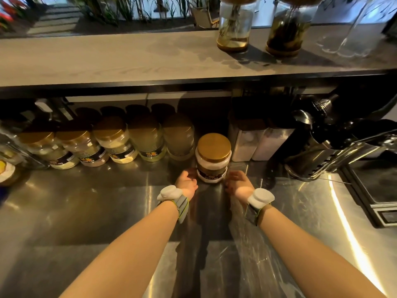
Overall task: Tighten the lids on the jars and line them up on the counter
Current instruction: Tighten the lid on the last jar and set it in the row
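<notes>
A clear jar with a gold lid [213, 158] and a dark label stands upright on the steel counter [107, 201], at the right end of a row of several gold-lidded jars [113, 140] under the shelf. My left hand [187, 183] is just left of the jar's base and my right hand [237, 183] just right of it. Both palms face the jar with fingers apart. Neither hand grips it; a small gap shows on each side.
A raised wooden bar top [129, 59] overhangs the row and carries two glass jars of plants [235, 24]. White canisters [255, 143] stand right of the jar. A steel holder with dark utensils [318, 151] and a scale [378, 190] are at the right.
</notes>
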A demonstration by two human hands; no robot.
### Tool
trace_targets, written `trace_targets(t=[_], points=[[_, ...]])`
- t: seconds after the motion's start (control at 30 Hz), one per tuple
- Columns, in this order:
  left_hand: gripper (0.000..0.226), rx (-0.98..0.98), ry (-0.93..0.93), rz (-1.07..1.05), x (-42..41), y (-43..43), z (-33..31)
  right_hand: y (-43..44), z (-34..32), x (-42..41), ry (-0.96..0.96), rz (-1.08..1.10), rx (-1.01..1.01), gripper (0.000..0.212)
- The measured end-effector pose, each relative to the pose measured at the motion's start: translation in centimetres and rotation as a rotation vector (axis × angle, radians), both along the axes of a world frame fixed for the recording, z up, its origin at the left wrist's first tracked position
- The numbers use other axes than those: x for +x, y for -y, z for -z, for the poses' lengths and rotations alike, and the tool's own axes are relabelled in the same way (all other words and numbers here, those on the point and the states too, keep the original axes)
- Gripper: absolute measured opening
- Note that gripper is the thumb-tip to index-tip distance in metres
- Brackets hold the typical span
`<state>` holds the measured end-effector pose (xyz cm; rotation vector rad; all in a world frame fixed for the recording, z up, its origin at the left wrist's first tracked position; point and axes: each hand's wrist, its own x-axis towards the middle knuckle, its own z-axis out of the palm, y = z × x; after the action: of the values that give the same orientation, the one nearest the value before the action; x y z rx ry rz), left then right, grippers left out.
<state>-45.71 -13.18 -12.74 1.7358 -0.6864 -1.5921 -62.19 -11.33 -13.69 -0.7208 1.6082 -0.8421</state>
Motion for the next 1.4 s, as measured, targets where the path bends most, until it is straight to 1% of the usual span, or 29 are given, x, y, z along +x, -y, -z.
trace_targets(t=[0.07,0.1,0.17,0.27,0.33,0.4,0.57,0.67,0.8,0.93,1.07,1.17,1.23,1.33,1.4], points=[[0.028,-0.002,-0.016,-0.015,-0.3,-0.5,-0.3,-1.2,0.3,0.3,0.008,-0.012,0.021,0.038],[0.029,-0.004,-0.037,-0.017,-0.4,-0.6,-0.3,-1.6,0.4,0.5,0.036,-0.016,0.019,0.043],[0.037,0.018,-0.096,-0.013,-0.5,-0.6,-0.2,-2.0,0.5,0.8,0.115,-0.017,0.009,0.052],[0.042,0.015,-0.039,-0.009,-0.6,-0.4,0.3,-1.8,0.2,1.0,0.187,-0.015,0.015,0.061],[0.042,-0.012,0.037,0.044,-0.7,-0.5,0.6,-1.6,-0.4,1.1,0.182,-0.023,0.020,0.065],[0.045,-0.045,0.102,0.121,-0.7,-0.5,0.9,-1.3,-1.0,1.3,0.159,-0.026,0.028,0.064],[0.050,-0.079,0.233,0.267,-0.3,0.9,1.6,0.3,-1.6,1.4,0.144,0.049,0.036,0.061],[0.053,-0.070,0.276,0.314,0.1,2.1,2.7,1.5,-1.6,1.4,0.132,0.030,0.035,0.061],[0.055,-0.085,0.263,0.295,-0.1,2.8,2.1,2.5,-2.2,1.3,0.140,0.022,0.047,0.060],[0.055,-0.115,0.218,0.272,-0.3,3.5,1.5,3.7,-2.3,1.7,0.152,0.056,0.052,0.046],[0.055,-0.115,0.212,0.271,-0.1,4.4,1.8,4.4,-2.7,1.8,0.219,0.084,0.079,0.046],[0.054,-0.122,0.208,0.273,0.1,4.8,1.7,4.4,-3.0,1.8,0.256,0.092,0.064,0.051],[0.054,-0.133,0.211,0.271,0.0,4.9,1.6,4.5,-3.3,2.0,0.249,0.082,0.040,0.054],[0.053,-0.136,0.213,0.265,0.0,5.1,1.7,4.7,-3.2,1.9,0.149,-0.016,0.036,0.050],[0.053,-0.135,0.216,0.265,0.1,5.1,1.7,4.8,-3.2,1.8,0.179,0.023,0.049,0.050]])
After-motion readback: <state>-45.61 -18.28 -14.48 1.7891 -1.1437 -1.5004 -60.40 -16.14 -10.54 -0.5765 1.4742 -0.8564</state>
